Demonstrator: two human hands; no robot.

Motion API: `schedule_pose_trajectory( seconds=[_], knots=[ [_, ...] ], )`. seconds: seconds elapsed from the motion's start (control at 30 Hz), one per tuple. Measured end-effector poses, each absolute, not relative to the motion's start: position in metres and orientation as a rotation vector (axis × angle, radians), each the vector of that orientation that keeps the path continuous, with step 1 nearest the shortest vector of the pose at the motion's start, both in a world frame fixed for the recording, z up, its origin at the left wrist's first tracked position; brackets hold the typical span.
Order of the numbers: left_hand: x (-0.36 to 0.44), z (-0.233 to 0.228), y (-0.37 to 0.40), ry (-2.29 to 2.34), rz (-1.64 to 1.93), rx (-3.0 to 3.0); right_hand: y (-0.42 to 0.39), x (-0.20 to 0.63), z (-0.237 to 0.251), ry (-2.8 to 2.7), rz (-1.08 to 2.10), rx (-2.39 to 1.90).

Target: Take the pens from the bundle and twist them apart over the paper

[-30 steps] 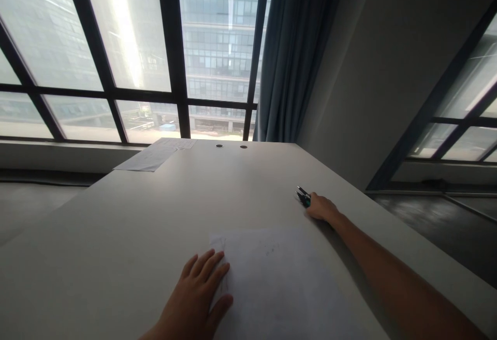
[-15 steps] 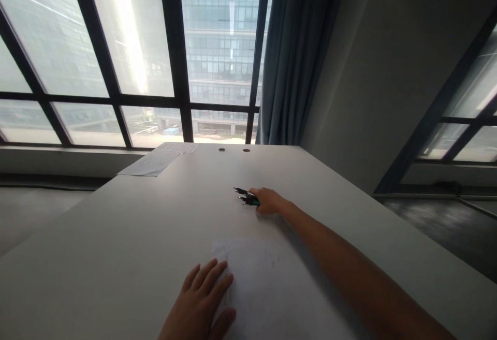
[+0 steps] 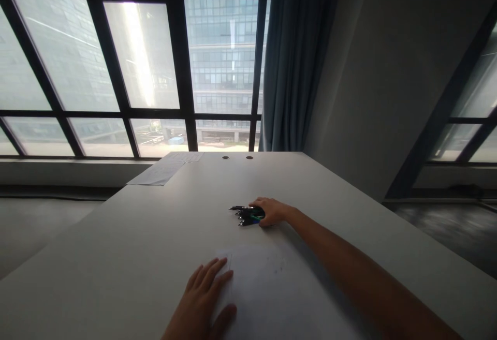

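Left hand [image 3: 204, 298] flat, fingers spread, pressing the left edge of the sheet [image 3: 279, 293] at the near end of the table [image 3: 135, 257]. Faint marks on the sheet, nothing readable. Right hand [image 3: 272, 211] stretched further out, fingers closed around a bundle of pens [image 3: 246, 214], dark with a green bit, tips pointing left, low over the table just beyond the sheet. No brand legible. Far left corner: papers [image 3: 163, 170], print too small to read. Two holes [image 3: 237, 157] near the far edge.

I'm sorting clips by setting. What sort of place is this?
Probably an office or meeting room: a long pale grey table with cable holes, big dark-framed windows facing a glass office block, and a white paper sheet beside dark pens.
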State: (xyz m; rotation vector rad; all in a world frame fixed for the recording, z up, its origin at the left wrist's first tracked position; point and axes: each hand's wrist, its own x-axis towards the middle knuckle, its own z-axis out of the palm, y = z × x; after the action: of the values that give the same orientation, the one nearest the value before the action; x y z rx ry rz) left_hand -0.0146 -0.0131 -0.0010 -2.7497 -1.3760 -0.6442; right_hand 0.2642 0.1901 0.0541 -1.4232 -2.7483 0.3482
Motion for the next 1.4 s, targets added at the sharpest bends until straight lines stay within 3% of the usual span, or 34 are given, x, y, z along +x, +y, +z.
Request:
schedule_pose_trajectory(
  seconds=[0.27,0.5,0.77,1.03,1.4],
  knots=[
    [0.014,0.039,0.084,-1.695,-0.674,-2.773,0.172,0.303,0.029,-2.483,0.369,-1.405],
    [0.051,0.017,0.177,-1.921,-0.63,-2.842,0.169,0.308,-0.003,-2.304,0.402,-1.267],
    [0.057,-0.008,0.199,-1.509,-0.625,-2.982,0.161,0.3,-0.004,-2.251,0.306,-1.324],
    [0.064,-0.006,0.232,-1.527,-0.473,-2.961,0.163,0.293,-0.008,-2.191,0.245,-1.384],
    [0.087,0.003,0.249,-1.424,-0.741,-2.953,0.163,0.292,-0.009,-2.18,0.121,-1.316]
  ],
)
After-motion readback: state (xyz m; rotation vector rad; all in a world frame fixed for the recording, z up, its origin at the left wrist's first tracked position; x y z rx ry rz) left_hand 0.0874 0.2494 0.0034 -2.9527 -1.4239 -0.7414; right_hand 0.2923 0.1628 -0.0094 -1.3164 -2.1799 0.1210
